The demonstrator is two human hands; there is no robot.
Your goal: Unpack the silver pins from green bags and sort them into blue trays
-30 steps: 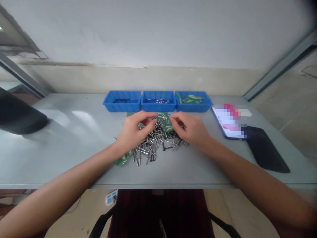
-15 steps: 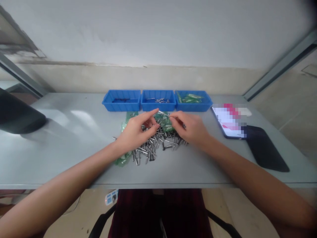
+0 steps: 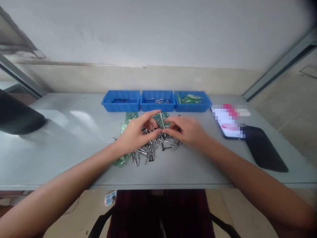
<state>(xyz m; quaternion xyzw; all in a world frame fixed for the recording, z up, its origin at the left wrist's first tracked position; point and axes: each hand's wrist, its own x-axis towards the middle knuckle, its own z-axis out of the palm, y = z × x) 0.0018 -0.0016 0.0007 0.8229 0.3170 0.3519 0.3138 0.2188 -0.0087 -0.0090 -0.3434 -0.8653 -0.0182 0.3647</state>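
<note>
A silver blind rivet [image 3: 162, 119] stands nearly upright between the index fingertip and thumb of my left hand [image 3: 135, 132]. My right hand [image 3: 189, 130] is close against it from the right, its index finger and thumb apart; whether the thumb touches the rivet's lower end I cannot tell. Under both hands spreads a pile of loose rivets [image 3: 148, 151] mixed with some black screws [image 3: 151, 158]. Green plastic packets [image 3: 123, 161] lie among the pile, partly hidden by my hands.
Behind the pile stand three blue bins: the left bin [image 3: 121, 107] holds dark pieces, the middle bin [image 3: 157, 107] silver rivets, the right bin [image 3: 193, 107] green packets. On the right lie a lit phone [image 3: 226, 124] and a black flat object [image 3: 266, 150]. A dark cylinder [image 3: 19, 114] stands left.
The rivet has turned from slanting sideways to nearly upright. My right hand's pinch has opened, and its thumb has moved down and left towards my left thumb.
</note>
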